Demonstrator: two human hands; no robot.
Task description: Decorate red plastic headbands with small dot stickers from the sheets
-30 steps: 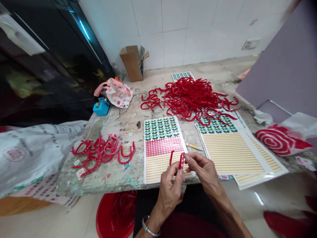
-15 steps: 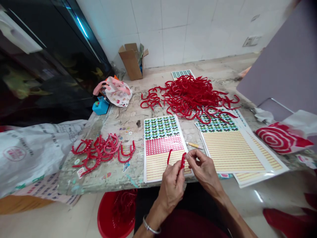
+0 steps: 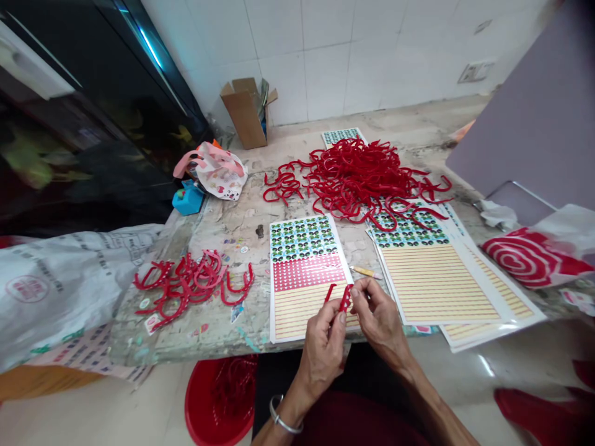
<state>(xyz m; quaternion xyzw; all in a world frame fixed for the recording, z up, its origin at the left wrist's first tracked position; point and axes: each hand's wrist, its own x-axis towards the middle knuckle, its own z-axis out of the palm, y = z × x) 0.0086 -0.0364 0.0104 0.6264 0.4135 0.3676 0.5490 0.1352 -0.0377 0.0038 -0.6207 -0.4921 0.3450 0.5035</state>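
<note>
My left hand (image 3: 323,347) is closed around a narrow, U-shaped red band (image 3: 345,298) just above the front edge of the table. White dots run along the near arm of this band; its other arm rises plain red beside it. At that dotted arm's upper end, my right hand (image 3: 379,313) pinches with thumb and forefinger. The fingertips cover whatever small part lies between them. Under the hands lies a sticker sheet (image 3: 304,272) with green-and-blue, pink dotted and yellow striped sections. A yellow pencil-like stick (image 3: 365,271) rests beside the sheet.
A large heap of plain red bands (image 3: 357,176) lies at the back. Dotted bands (image 3: 186,285) sit on the left. More sheets (image 3: 437,282) are stacked on the right. A red basin (image 3: 195,402) with bands stands below; a cardboard box (image 3: 246,118) is by the wall.
The band has shifted slightly to the right in my left hand and turned a little, so more of its dotted face shows. My right fingers stay at its end.
</note>
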